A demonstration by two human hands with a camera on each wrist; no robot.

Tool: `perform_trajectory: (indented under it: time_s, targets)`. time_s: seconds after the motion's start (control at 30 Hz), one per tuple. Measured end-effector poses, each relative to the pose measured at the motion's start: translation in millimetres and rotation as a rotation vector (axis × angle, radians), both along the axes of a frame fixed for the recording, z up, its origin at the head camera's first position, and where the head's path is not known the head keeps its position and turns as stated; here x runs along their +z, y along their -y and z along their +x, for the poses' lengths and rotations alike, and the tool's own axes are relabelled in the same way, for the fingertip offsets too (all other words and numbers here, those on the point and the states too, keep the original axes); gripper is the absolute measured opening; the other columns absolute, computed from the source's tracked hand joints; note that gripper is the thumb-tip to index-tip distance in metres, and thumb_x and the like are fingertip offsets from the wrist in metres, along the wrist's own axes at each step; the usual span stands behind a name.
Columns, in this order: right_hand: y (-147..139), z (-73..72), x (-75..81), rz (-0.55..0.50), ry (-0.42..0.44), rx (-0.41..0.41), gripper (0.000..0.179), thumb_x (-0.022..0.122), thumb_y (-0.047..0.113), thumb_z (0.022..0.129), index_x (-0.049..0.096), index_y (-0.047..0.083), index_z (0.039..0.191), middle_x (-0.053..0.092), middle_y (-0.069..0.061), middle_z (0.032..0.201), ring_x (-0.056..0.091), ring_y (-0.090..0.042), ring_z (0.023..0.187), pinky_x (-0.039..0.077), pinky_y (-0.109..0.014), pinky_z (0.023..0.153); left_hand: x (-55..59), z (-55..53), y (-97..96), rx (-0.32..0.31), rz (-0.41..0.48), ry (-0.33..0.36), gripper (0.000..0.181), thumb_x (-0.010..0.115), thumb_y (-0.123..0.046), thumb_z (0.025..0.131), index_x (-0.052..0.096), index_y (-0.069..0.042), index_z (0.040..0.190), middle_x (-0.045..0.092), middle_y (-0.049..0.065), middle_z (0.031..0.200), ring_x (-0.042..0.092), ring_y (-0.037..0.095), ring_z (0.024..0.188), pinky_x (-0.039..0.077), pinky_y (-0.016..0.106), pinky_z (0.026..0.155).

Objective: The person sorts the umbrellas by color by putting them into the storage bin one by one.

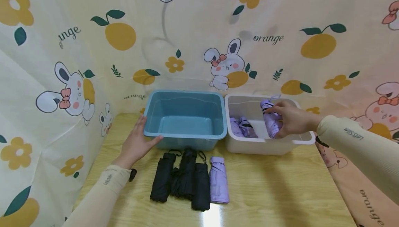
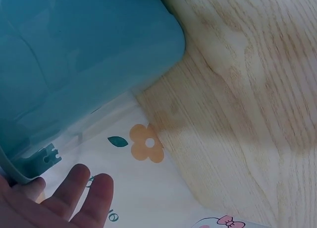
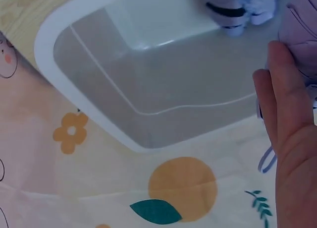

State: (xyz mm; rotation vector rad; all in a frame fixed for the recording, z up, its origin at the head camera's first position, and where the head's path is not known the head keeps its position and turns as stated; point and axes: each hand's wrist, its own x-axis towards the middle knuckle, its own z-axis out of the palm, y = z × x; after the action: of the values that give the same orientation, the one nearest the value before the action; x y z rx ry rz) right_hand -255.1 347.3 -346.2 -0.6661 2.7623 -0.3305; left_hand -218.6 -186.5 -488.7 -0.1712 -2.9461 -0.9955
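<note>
1. The right hand (image 1: pixel 289 119) grasps a purple umbrella (image 1: pixel 269 123) over the white bin (image 1: pixel 252 146), at 3 o'clock from 2 umbrellas (image 1: pixel 237 129) inside.
2. The left hand (image 1: pixel 134 145), fingers unclenched, touches the blue bin (image 1: pixel 187 143) at 8 o'clock.
3. The purple umbrella looks light, soft over a stiff core, slightly slippery; best held round its middle.
4. Count: 4 purple, including 1 lone umbrella (image 1: pixel 219 182) on the table (image 1: pixel 258 189); 3 black umbrellas (image 1: pixel 201 189), 6 o'clock from the blue bin; 2 bins.

A pale printed cloth (image 1: pixel 199 16) is hanging behind and along both sides of a wood-grain worktop (image 1: pixel 255 192). Across it, white rabbits (image 1: pixel 230 63) are wearing pinkish bows, oranges (image 1: pixel 120 36) are bearing green leaves, yellow flowers (image 1: pixel 175 64) are showing pale centres, and dark lettering (image 1: pixel 268 39) is spelling "orange".
</note>
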Motion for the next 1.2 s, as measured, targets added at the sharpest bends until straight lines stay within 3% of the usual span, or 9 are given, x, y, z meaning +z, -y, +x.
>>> perform_trajectory:
  time_s: [0.2,0.37,0.7,0.8,0.97,1.2]
  targets:
    - [0.0,-21.5,-15.3,0.045,0.055,-0.033,0.091,0.095,0.031,0.060,0.057,0.006,0.138,0.035,-0.030,0.137,0.049,-0.038,0.103,0.050,-0.045,0.077,-4.1,1.1,3.9,0.004,-0.008,-0.008,0.109,0.061,-0.070,0.086,0.010,-0.008,0.161,0.001,0.006,0.166,0.027,0.047,0.142,0.042,0.064,0.094]
    - [3.8,-33.3,-27.9,0.067,0.118,-0.039,0.091,0.096,0.025,0.056,0.058,0.007,0.137,0.037,-0.029,0.133,0.049,-0.038,0.103,0.052,-0.045,0.076,-6.0,0.3,6.4,0.008,-0.016,-0.023,0.111,0.057,-0.075,0.085,0.009,-0.010,0.162,0.001,0.004,0.167,0.030,0.047,0.141,0.045,0.062,0.090]
    - [11.0,-54.5,-52.8,0.198,0.178,0.061,0.095,0.096,0.025,0.049,0.059,0.013,0.135,0.042,-0.024,0.138,0.053,-0.035,0.105,0.053,-0.051,0.078,-5.6,1.1,3.7,0.013,-0.035,-0.046,0.108,0.058,-0.073,0.086,0.015,-0.008,0.161,0.004,0.006,0.166,0.033,0.045,0.140,0.047,0.060,0.088]
    - [17.1,-61.3,-62.1,0.196,0.230,0.077,0.095,0.096,0.019,0.050,0.058,0.012,0.137,0.037,-0.027,0.140,0.052,-0.036,0.106,0.054,-0.046,0.074,-6.4,1.2,6.0,0.019,-0.053,-0.054,0.108,0.059,-0.073,0.086,0.015,-0.008,0.161,0.005,0.005,0.166,0.035,0.044,0.139,0.050,0.058,0.084]
    - [22.5,-68.3,-77.3,0.173,0.323,0.059,0.095,0.094,0.008,0.051,0.056,0.012,0.138,0.032,-0.027,0.142,0.048,-0.038,0.106,0.053,-0.036,0.067,-5.2,0.5,7.8,0.027,-0.082,-0.064,0.107,0.059,-0.073,0.086,0.017,-0.009,0.161,0.006,0.004,0.166,0.044,0.042,0.133,0.052,0.047,0.064]
    - [17.7,-76.2,-97.7,0.117,0.294,0.134,0.091,0.088,0.000,0.047,0.055,0.000,0.132,0.036,-0.035,0.131,0.045,-0.043,0.109,0.052,-0.033,0.060,-3.9,-0.6,5.6,0.025,-0.067,-0.050,0.107,0.060,-0.073,0.085,0.016,-0.011,0.161,0.007,0.003,0.166,0.047,0.041,0.131,0.046,0.037,0.054]
